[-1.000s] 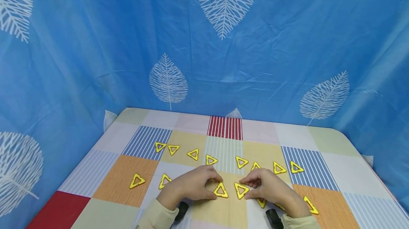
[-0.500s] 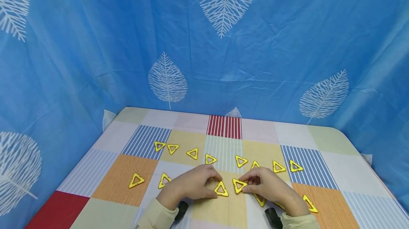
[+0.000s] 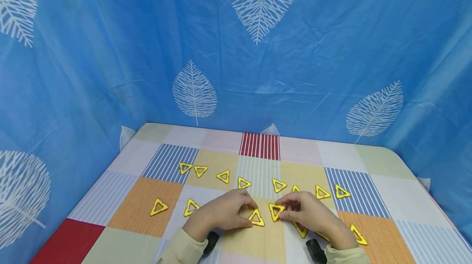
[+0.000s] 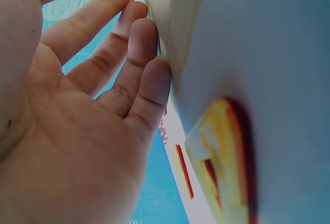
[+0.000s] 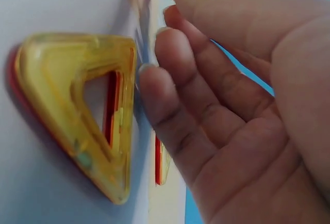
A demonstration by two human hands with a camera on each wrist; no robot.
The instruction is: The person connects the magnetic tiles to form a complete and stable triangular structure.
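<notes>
My left hand [image 3: 230,213] pinches a yellow see-through triangular magnetic tile [image 3: 257,218] by its left side, thumb low and forefinger at the top corner. Across a small gap, my right hand [image 3: 304,210] pinches a second triangular tile [image 3: 275,212] between thumb and forefinger, one corner of it towards me. Both tiles have a triangular hole in the middle. In the left wrist view the left hand's other fingers [image 4: 149,87] rest along the cloth. The right wrist view has another tile [image 5: 49,80] lying beside the right hand's fingers [image 5: 160,92].
Several more triangular tiles lie in a loose row farther back, among them one tile [image 3: 223,177] at centre left and another [image 3: 342,191] at right. Single tiles [image 3: 158,207] lie out to the sides. A patchwork cloth [image 3: 136,231] covers the table; a blue curtain [image 3: 287,84] hangs behind.
My right hand has shifted its tile slightly left and away from me, turning it so a corner points towards me. The left hand and its tile have hardly moved.
</notes>
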